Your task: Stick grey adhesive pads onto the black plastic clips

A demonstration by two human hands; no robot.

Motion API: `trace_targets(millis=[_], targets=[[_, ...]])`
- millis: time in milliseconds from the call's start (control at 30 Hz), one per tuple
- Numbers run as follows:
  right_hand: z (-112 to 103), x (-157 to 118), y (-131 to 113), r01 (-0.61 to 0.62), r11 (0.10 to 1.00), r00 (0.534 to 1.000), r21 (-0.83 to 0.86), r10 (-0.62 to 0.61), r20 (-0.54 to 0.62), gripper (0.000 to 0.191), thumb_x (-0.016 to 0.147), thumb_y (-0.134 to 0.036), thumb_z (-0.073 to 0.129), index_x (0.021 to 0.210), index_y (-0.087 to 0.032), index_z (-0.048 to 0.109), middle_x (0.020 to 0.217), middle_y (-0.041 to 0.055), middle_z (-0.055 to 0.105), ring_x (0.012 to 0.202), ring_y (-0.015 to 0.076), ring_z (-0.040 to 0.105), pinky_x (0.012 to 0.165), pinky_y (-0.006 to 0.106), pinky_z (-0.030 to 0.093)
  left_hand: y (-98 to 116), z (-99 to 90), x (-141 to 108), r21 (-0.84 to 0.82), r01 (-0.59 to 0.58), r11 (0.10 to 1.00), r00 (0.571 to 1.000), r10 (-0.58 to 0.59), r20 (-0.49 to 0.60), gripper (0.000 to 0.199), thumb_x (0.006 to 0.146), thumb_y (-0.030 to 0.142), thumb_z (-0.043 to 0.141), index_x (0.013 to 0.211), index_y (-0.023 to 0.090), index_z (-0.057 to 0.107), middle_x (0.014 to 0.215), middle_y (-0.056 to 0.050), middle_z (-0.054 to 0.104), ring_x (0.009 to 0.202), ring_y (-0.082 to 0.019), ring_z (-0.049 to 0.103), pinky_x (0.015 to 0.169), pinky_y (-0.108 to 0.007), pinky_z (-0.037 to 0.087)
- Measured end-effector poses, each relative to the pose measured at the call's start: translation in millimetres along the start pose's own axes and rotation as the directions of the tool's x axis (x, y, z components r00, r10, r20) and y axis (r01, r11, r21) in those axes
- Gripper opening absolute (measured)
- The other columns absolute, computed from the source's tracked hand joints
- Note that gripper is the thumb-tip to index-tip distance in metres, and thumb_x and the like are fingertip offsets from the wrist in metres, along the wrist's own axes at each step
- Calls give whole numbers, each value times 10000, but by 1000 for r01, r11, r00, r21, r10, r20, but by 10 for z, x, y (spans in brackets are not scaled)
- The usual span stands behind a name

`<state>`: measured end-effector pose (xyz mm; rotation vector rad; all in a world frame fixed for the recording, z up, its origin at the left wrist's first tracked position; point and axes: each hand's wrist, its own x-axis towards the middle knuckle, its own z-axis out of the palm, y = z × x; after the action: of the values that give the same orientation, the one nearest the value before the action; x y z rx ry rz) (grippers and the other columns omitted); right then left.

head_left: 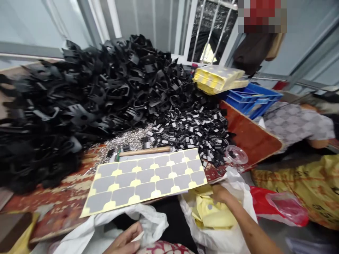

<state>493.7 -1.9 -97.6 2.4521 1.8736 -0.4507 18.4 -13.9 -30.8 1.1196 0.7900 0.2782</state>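
Note:
My left hand (128,238) is at the bottom, its fingers curled beside the rim of a white woven sack (153,218). Something small and pale shows between thumb and fingers, too unclear to name. My right hand (221,194) reaches into a second white bag (246,197), against crumpled yellow backing paper (214,217); its fingertips are hidden. Between and above the hands, a yellow sheet of grey stickers (145,176) lies at the table's front edge. Behind the sheet is a hammer (145,151) with a wooden handle.
Black plastic parts (106,91) form a large heap across the table (60,197). Small black-and-white pieces (190,130) and shiny metal bits (129,139) lie before it. Stacked yellow sheets (217,79) rest by a blue crate (254,100). Another person's patterned sleeve (296,121) is at right.

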Motion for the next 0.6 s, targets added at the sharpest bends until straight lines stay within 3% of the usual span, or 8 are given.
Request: trace_targets(millis=[133,200,267,300,367,467,533,600], targets=[[-321,-266,-49,62,993,994,-100,-53,92,192,908,-162,640,1053,-102,750,1065,190,762,1037,307,721,914,381,536,145,-26,-172,171,43,984,987,-15,-161,427,850,669,586,871,243,565,906,-10,562,916,-245,507,827,-312,400],[-452,-447,-143,76,981,997,-176,-74,18,284,987,-231,485,955,-167,760,951,156,780,908,293,739,808,379,536,217,-77,-251,245,54,968,984,-9,-180,409,874,649,552,889,242,586,936,-10,576,946,-248,514,849,-309,401],[-529,-574,-304,198,945,955,-259,-245,-166,311,995,-358,478,946,-233,758,982,129,783,882,290,731,781,388,527,237,-105,-285,279,35,960,984,16,-178,399,876,629,542,893,232,584,928,-8,570,939,-237,513,833,-298,399],[-548,-593,-406,288,907,889,-308,-373,-267,282,972,-403,520,1007,-258,758,1083,126,776,956,307,722,830,412,523,224,-104,-282,282,22,959,981,33,-190,385,864,611,556,884,226,578,909,-5,562,920,-228,509,814,-290,394],[-564,-518,-629,463,784,698,-413,-610,-375,352,909,-365,596,1232,-292,713,1362,116,685,1205,361,642,1005,497,463,168,-77,-242,264,2,965,970,62,-233,349,824,561,589,858,214,566,860,2,544,866,-208,497,763,-278,379],[-583,-189,-897,609,604,507,-515,-795,-333,689,789,-162,577,1456,-332,562,1536,52,563,1360,377,540,1111,585,353,65,-23,-144,237,-18,971,935,100,-341,288,766,482,618,785,204,548,775,6,520,768,-187,484,691,-278,357],[-624,68,-956,697,498,424,-516,-866,-264,797,702,-137,576,1472,-342,543,1501,22,600,1291,348,604,1069,540,407,28,3,-94,288,-38,957,857,179,-482,303,760,461,631,674,206,491,714,6,495,719,-177,474,666,-287,341],[-688,271,-928,759,428,383,-490,-903,-195,777,685,-156,589,1437,-353,581,1442,8,652,1198,308,671,990,458,484,36,26,-72,360,-68,930,722,295,-626,433,793,480,628,566,216,370,643,16,426,667,-159,441,654,-297,324]])
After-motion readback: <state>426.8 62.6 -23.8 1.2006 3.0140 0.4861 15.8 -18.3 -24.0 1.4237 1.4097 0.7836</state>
